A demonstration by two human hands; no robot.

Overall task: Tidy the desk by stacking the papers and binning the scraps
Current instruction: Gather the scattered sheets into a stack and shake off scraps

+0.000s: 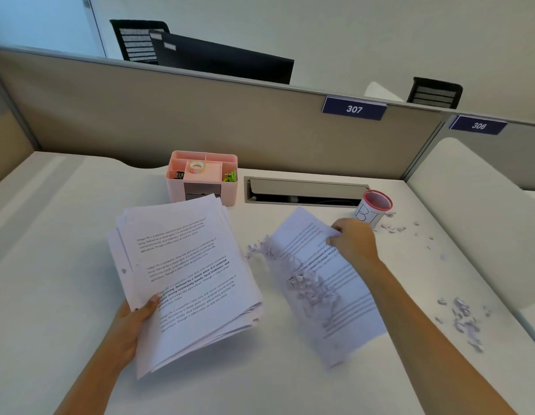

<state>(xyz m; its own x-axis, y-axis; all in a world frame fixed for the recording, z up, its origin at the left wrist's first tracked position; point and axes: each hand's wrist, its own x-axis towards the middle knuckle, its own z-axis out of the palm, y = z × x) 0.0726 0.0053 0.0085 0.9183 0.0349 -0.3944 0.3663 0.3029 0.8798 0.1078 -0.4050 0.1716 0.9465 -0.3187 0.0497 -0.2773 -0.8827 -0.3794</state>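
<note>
Papers: a thick stack of printed sheets (185, 274) is sitting fanned and uneven, w/ edges not lining up, over the counter's (50, 229) middle-left; black text blocks are showing on the top pg.
Loose sheet: one printed sheet (329, 283) is hanging tilted over the counter's middle-right, near the stack but apart from it; motion blur is smearing its lower part.
Scraps on sheet: a heap of small torn bits (311, 290) is lying on the loose sheet's middle, w/ a few more (257, 250) spilling off its upper-left edge.
Scraps on counter: more bits (464, 319) are lying scattered toward the counter's right edge, and a thinner trail (395, 227) is sitting just beside the bin.
Bin: a small white cup w/ pink rim (374, 206) is standing upright near the counter's back-right, hand-lettered; its last letters are hidden.
Left hand: the left hand (134, 322) is gripping the stack's lower-left corner, thumb on top, fingers curling under.
Right hand: the right hand (354, 242) is pinching the loose sheet's upper-right edge, fingers curling tight, just in front of the bin.
Organiser: a pink desk organiser (201, 178) is standing at the counter's back edge, holding a tape roll (196, 166).
</note>
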